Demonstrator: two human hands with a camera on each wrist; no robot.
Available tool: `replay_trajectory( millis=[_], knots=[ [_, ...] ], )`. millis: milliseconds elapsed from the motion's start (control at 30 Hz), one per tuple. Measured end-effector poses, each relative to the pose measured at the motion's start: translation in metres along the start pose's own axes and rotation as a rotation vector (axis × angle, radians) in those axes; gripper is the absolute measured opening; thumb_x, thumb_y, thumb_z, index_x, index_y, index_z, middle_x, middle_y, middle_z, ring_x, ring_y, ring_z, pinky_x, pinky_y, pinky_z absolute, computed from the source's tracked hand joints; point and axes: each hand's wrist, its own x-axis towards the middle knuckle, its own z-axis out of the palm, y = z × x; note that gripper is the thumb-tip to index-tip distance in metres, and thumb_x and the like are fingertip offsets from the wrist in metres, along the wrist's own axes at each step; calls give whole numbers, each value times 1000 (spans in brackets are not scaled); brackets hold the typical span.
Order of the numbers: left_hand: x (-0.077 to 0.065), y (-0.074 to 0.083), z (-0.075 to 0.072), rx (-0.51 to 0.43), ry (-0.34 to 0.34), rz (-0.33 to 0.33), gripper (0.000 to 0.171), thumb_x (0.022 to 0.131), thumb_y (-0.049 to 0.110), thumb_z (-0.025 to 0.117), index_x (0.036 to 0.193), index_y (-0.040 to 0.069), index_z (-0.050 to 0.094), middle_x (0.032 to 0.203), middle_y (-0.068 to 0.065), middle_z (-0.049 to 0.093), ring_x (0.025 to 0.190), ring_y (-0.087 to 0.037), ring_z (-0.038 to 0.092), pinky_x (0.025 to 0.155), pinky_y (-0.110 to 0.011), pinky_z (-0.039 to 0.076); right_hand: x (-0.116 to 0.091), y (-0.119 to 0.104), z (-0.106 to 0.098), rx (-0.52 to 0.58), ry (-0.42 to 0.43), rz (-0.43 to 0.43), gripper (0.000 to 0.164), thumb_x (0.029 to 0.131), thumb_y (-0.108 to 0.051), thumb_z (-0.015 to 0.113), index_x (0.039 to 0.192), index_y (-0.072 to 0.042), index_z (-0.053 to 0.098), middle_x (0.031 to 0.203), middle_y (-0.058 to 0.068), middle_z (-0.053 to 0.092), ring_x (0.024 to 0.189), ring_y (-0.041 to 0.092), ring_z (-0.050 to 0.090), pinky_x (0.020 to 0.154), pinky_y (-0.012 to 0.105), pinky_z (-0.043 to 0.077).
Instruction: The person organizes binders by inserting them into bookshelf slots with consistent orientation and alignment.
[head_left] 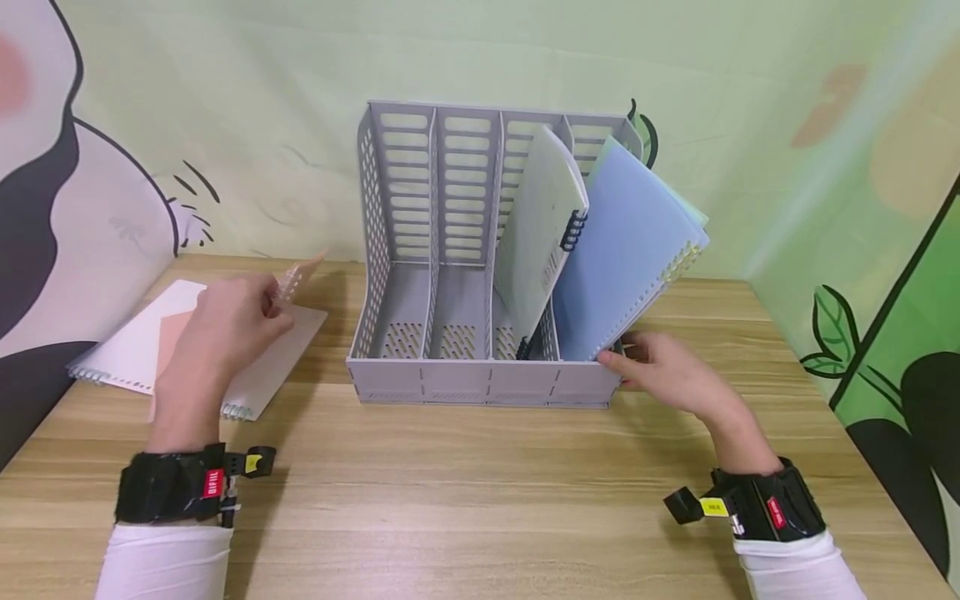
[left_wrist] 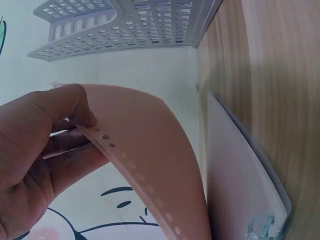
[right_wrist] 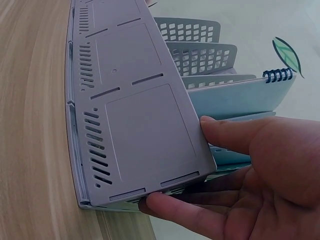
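My left hand pinches a salmon-pink spiral notebook by its punched edge, thumb on one side and fingers on the other. In the head view most of that notebook is hidden behind the hand. My right hand grips the front right corner of a grey file rack; in the right wrist view the thumb lies at the top edge of its front wall and the fingers reach around the side. Leaning in the rack's right-hand slots are a pale green notebook with black rings and a blue notebook with yellowish rings.
White spiral notebooks lie on the wooden table at the left, under and beside my left arm. A light green cover shows behind the blue notebook. Behind the rack hangs a printed backdrop.
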Motion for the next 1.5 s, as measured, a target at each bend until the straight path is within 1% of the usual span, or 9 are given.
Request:
replay_trajectory(
  millis=[300, 567, 833, 1000, 1100, 1200, 1267, 1400, 1500],
  knots=[
    [-1, 5, -7, -5, 86, -19, 12, 87, 2, 69, 95, -5, 63, 80, -19, 64, 64, -29, 56, 50, -38, 47, 0, 1, 0, -11, 2, -3, 54, 107, -26, 59, 138, 17, 50, 124, 31, 64, 106, 35, 69, 83, 43, 61],
    [-4, 12, -13, -13, 231, -26, 12, 86, 0, 68, 94, -6, 62, 82, -23, 66, 67, -33, 61, 53, -40, 51, 0, 1, 0, -1, -1, -11, 54, 107, -26, 59, 139, 16, 49, 125, 31, 64, 106, 35, 69, 83, 43, 61],
    [-7, 18, -19, 2, 389, -27, 12, 86, -1, 64, 95, -8, 62, 87, -27, 65, 74, -38, 61, 59, -44, 48, 0, 2, 0, 7, -3, -11, 55, 107, -26, 59, 141, 16, 47, 127, 32, 62, 107, 36, 69, 83, 44, 61],
    [-10, 22, -25, -43, 413, -71, 17, 89, -1, 61, 102, -11, 63, 95, -30, 65, 86, -42, 61, 69, -53, 54, 0, 2, 0, 15, -5, -8, 56, 107, -25, 59, 143, 16, 45, 128, 32, 62, 109, 37, 68, 84, 45, 61],
    [-11, 24, -27, -63, 424, -90, 16, 90, 0, 62, 103, -10, 63, 99, -30, 65, 91, -42, 62, 75, -55, 55, 0, 1, 0, 16, -4, -8, 56, 107, -24, 59, 143, 16, 45, 128, 32, 62, 109, 37, 68, 84, 45, 61],
    [-12, 26, -28, -67, 451, -93, 14, 90, 1, 61, 100, -8, 63, 99, -28, 66, 93, -41, 62, 76, -50, 53, 0, 1, 0, 17, -5, -8, 56, 107, -24, 58, 143, 16, 45, 128, 32, 62, 109, 37, 68, 84, 46, 61],
    [-12, 26, -28, -72, 474, -95, 13, 90, 2, 60, 99, -7, 63, 99, -27, 67, 92, -41, 64, 74, -44, 50, 0, 1, 0, 17, -7, -5, 55, 107, -24, 58, 143, 16, 45, 128, 32, 62, 108, 37, 68, 84, 46, 61],
    [-13, 28, -29, -88, 579, -50, 11, 87, 0, 61, 95, -7, 64, 94, -27, 70, 85, -41, 67, 70, -33, 40, 1, 2, 0, 18, -11, -5, 55, 107, -24, 58, 143, 16, 45, 127, 32, 62, 108, 37, 69, 84, 45, 61],
    [-13, 29, -31, -98, 665, -4, 10, 85, -1, 62, 92, -8, 65, 89, -26, 71, 79, -41, 68, 70, -29, 35, 1, 2, 0, 18, -12, -9, 55, 107, -24, 58, 143, 16, 45, 127, 32, 62, 108, 36, 69, 84, 45, 61]
  ],
)
